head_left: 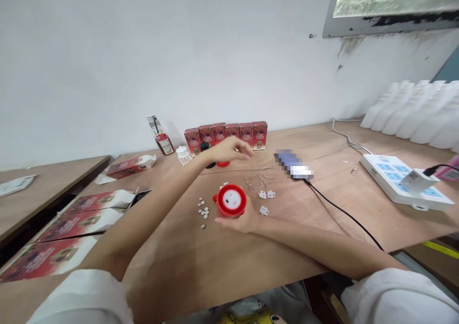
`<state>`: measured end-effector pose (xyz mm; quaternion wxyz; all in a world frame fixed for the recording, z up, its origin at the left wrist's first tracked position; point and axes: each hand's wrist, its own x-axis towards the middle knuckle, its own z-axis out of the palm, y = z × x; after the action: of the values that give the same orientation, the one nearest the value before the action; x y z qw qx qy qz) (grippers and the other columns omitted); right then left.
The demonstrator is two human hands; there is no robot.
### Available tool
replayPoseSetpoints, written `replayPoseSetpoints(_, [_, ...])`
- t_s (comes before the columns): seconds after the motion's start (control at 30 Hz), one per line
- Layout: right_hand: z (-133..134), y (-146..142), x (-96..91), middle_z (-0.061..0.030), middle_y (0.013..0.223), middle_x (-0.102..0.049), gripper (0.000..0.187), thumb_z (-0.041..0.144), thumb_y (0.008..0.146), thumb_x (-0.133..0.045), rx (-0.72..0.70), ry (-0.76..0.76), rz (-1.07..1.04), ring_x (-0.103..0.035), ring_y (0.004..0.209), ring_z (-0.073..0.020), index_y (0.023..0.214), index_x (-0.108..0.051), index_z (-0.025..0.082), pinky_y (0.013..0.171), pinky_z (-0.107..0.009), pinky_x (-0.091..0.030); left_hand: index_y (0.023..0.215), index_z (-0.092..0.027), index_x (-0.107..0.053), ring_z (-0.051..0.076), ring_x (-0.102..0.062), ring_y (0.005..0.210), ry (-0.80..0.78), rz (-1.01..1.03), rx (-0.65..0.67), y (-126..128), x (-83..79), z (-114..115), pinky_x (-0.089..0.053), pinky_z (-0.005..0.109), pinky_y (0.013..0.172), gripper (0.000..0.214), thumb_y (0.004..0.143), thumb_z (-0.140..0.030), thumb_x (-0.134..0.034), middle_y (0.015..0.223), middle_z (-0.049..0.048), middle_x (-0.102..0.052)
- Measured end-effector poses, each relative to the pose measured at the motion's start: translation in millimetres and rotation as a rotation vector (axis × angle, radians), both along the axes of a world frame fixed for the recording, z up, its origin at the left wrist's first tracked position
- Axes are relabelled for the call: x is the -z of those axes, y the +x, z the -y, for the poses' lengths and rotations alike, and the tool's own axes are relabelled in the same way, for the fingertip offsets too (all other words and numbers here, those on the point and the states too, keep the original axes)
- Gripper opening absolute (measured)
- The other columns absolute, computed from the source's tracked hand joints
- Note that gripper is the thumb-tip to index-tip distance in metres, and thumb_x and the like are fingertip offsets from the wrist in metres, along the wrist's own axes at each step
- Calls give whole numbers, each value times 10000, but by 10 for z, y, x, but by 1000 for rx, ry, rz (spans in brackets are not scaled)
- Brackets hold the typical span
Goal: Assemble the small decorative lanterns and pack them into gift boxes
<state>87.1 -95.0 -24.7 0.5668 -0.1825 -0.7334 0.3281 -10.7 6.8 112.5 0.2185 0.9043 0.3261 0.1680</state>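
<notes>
Red lantern [231, 203], one, is gripped in the right hand [248, 217] at the table's [186, 271] middle; left hand [234, 149] hangs bent, whether pinching anything I cannot tell. Three white clips [264, 211] lie nearby; six red boxes [246, 133] stand behind.

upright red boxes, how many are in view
6, in a row by the wall, left to right: first box, second box, third box, fourth box, fifth box, sixth box. The left hand partly covers the row; more may be hidden behind.
</notes>
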Motion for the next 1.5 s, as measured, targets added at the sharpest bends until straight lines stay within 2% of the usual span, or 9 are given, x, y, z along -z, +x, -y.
replayPoseSetpoints(0.1, [-3, -1, 74, -55, 931, -687, 494, 440, 584, -776, -85, 143, 30, -668, 851, -217, 975, -563, 227, 789, -347, -545, 907, -165, -704, 139, -656, 844, 124, -293, 46, 72, 352, -34, -484, 222, 730, 153, 796, -245, -635, 923, 39, -719])
replayPoseSetpoints(0.27, [-14, -31, 95, -64, 963, -678, 567, 464, 560, -788, -72, 129, 92, -663, 879, -218, 1006, -525, 233, 796, -342, -546, 986, -184, -680, 233, -595, 1044, 275, -390, -23, 232, 763, 144, -452, 318, 879, 266, 780, -351, -659, 1107, 82, -649])
replayPoseSetpoints(0.43, [-7, -26, 77, -58, 984, -665, 532, 442, 600, -776, -77, 139, 76, -658, 893, -211, 1023, -528, 233, 809, -340, -540, 1018, -126, -651, 248, -605, 1018, 357, -454, -231, 344, 897, 31, -466, 335, 832, 278, 874, -298, -486, 1085, 129, -643])
replayPoseSetpoints(0.57, [-23, -11, 100, -59, 981, -667, 560, 446, 581, -784, -66, 158, 111, -659, 890, -220, 1028, -521, 236, 792, -347, -537, 854, -140, -687, 240, -646, 921, 372, -548, -242, 420, 940, -140, -469, 322, 771, 156, 793, -171, -547, 932, 115, -694])
replayPoseSetpoints(0.73, [-34, -6, 102, -65, 992, -663, 538, 435, 588, -786, -64, 191, 82, -650, 892, -207, 1002, -512, 229, 785, -333, -542, 796, -97, -674, 264, -646, 951, 428, -607, -207, 538, 933, -158, -413, 395, 872, 130, 741, -46, -568, 906, 181, -698])
replayPoseSetpoints(0.93, [-27, -4, 91, -67, 974, -661, 530, 459, 596, -778, -68, 201, 72, -650, 892, -213, 1003, -531, 227, 782, -336, -535, 758, -102, -632, 260, -660, 851, 422, -547, -234, 499, 760, -123, -427, 377, 833, 67, 703, -135, -651, 848, 160, -699])
replayPoseSetpoints(1.17, [38, -12, 2, -56, 940, -673, 480, 417, 618, -760, 23, 38, 6, -661, 843, -217, 1000, -545, 220, 801, -368, -538, 875, -144, -527, 145, -620, 758, 403, -192, -401, -81, 125, 153, -461, 239, 652, 123, 816, -174, -424, 844, 57, -660])
replayPoseSetpoints(1.3, [13, -21, -59, -73, 997, -671, 442, 412, 643, -742, 92, -167, 9, -637, 945, -233, 982, -549, 205, 873, -404, -513, 833, -147, -533, 101, -570, 580, 1, 338, -429, -447, -177, 557, -414, 188, 488, 98, 771, -221, -525, 717, 21, -630])
replayPoseSetpoints(1.5, [-62, -41, -53, -61, 1018, -661, 497, 393, 671, -731, 176, -326, -16, -629, 921, -213, 1070, -504, 202, 859, -403, -513, 900, -136, -668, 80, -558, 512, -90, 301, -458, -687, -318, 962, -479, 198, 490, 202, 789, -283, -584, 752, 45, -669])
